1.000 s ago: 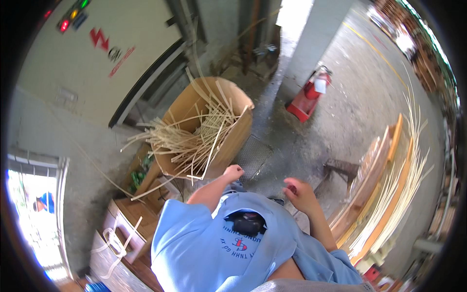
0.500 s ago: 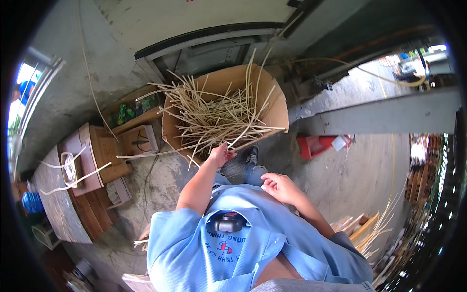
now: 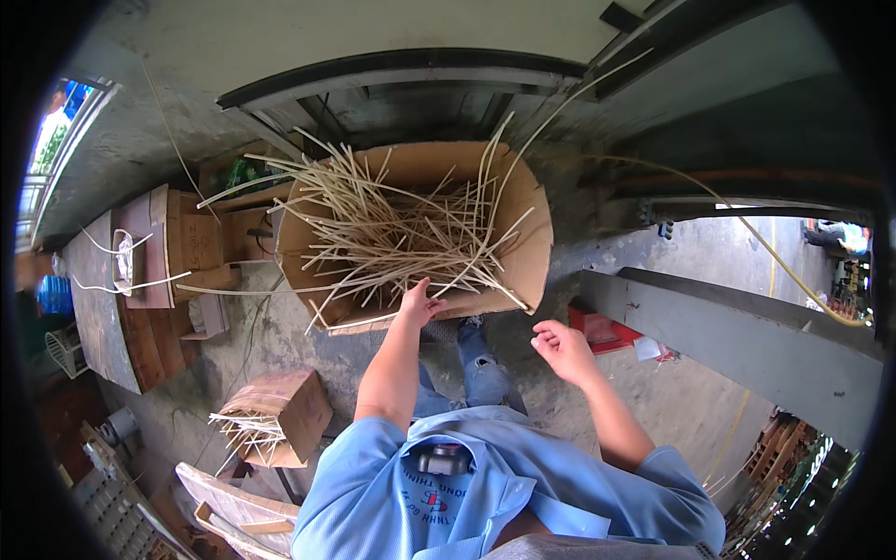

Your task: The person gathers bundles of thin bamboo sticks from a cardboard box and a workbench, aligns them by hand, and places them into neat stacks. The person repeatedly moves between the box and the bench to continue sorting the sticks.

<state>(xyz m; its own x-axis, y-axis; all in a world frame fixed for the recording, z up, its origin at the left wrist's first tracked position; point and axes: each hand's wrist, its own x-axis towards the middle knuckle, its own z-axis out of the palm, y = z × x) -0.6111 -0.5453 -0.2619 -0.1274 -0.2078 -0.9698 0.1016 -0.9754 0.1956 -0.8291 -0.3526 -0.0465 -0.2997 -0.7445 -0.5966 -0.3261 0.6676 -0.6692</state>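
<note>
A large open cardboard box (image 3: 525, 210) stands in front of me, filled with a tangle of thin, pale rattan-like sticks (image 3: 401, 224). Several of them poke out past its rim. My left hand (image 3: 420, 303) is at the box's near edge, touching or just over the stick ends there. Its index finger and thumb are apart, and no stick shows gripped in it. To the right of the box's near corner, my right hand (image 3: 563, 353) hangs in the air with loosely bent fingers and nothing visible in it.
A smaller carton (image 3: 303, 415) of sticks sits at lower left, beside a wooden frame (image 3: 233, 504). Further left is a table (image 3: 98, 317) with wooden boxes. On the right, a grey metal beam (image 3: 747, 336) passes near a red bin (image 3: 602, 329). One long stick (image 3: 583, 89) rises behind the box.
My view has shifted, bringing the smaller carton into sight. My right hand has moved forward, away from my body toward the box's right corner. My left hand stays at the box's near edge.
</note>
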